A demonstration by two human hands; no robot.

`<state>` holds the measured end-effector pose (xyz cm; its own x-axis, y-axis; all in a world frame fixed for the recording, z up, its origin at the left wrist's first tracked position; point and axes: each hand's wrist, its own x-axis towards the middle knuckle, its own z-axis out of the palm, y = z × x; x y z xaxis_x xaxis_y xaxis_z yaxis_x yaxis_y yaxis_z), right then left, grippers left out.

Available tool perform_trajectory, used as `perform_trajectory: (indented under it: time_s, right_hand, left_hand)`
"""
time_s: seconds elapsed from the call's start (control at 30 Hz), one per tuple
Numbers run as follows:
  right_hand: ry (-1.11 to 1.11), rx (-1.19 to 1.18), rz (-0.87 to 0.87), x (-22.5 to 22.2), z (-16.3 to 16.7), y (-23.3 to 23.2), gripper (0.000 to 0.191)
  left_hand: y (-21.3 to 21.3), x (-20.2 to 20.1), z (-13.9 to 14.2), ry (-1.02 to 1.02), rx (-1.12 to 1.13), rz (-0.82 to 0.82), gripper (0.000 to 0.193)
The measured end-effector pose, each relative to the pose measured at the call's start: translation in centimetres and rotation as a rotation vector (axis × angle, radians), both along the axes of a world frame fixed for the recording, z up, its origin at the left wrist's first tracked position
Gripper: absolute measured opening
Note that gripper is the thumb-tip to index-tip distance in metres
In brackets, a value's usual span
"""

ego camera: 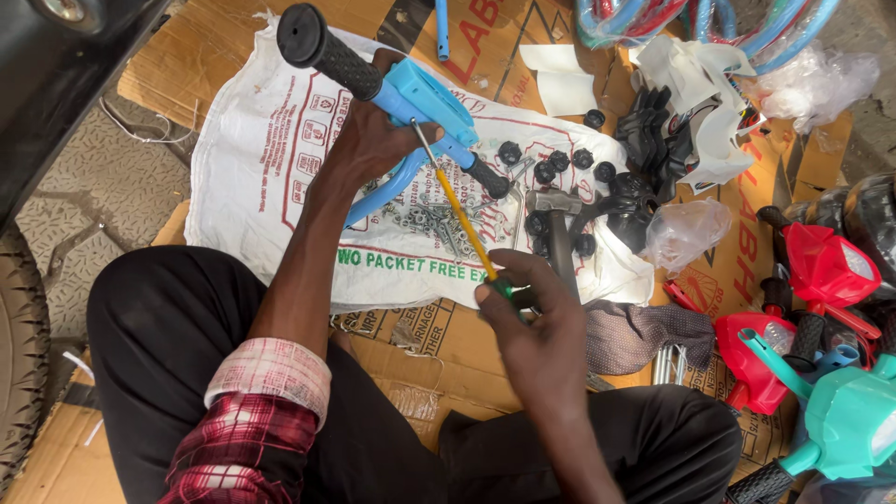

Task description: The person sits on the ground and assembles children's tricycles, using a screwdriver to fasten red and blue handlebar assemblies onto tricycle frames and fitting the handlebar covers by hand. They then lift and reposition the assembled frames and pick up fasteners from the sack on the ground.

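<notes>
Yellow is the shaft of the screwdriver point(459, 213) that the right hand point(534, 313) pinches by its green and black handle, fingers closed around it, with the tip set into the blue plastic handlebar part point(425, 107). The left hand point(369, 145) is wrapped tight around this blue part, just below the black rubber grip point(322, 49), and holds it up above the white woven sack point(280, 177), near the middle of the sack. I think the biggest risk is a slip: the tool leans at an angle, so if the tip jumps out of the screw head it could hit the left fingers, which are just beside it, or scratch the plastic. Too much force could also crack the plastic. Under the hands, toward the right edge of the sack, lie many small nuts and bolts point(439, 219), a hammer point(557, 224) and black round knobs point(551, 168); a screw that drops here would be hard to find among them. Red toy parts point(821, 266) and a teal part point(854, 425) rest on the cardboard point(439, 359) at its right edge.
</notes>
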<state>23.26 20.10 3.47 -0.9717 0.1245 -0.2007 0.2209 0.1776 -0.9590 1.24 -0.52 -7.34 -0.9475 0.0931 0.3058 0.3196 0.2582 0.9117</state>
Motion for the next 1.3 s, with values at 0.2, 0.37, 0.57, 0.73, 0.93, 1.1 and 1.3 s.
perform_trajectory:
  time_s: [0.2, 0.37, 0.57, 0.73, 0.93, 1.1, 1.3]
  right_hand:
    - [0.16, 0.257, -0.018, -0.5, 0.1, -1.2, 0.036]
    - [-0.471, -1.064, -0.273, -1.5, 0.6, 0.1, 0.037]
    - [-0.301, -0.527, -0.053, -0.1, 0.6, 1.5, 0.035]
    - [-0.122, 0.171, 0.058, 3.3, -3.1, 4.5, 0.035]
    - [0.079, 0.552, 0.232, 2.6, -9.5, 6.7, 0.036]
    - [0.021, -0.202, -0.073, -5.5, -7.0, 6.6, 0.078]
    - [0.201, -0.757, 0.1, -13.3, -1.9, 4.9, 0.077]
  left_hand:
    - [-0.3, -0.6, -1.2, 0.184, 0.06, -0.041, 0.068]
    - [-0.4, -0.6, -1.4, -0.008, -0.107, 0.002, 0.035]
    - [-0.3, 0.4, -0.4, 0.109, 0.06, -0.005, 0.057]
    - [0.1, 1.3, 1.4, 0.068, 0.242, 0.072, 0.062]
    - [1.1, 2.7, 4.0, -0.01, 0.699, 0.093, 0.056]
    - [2.6, 3.8, 4.8, -0.072, 1.043, -0.086, 0.054]
    - [5.7, 5.3, 5.1, -0.207, 1.225, -0.336, 0.057]
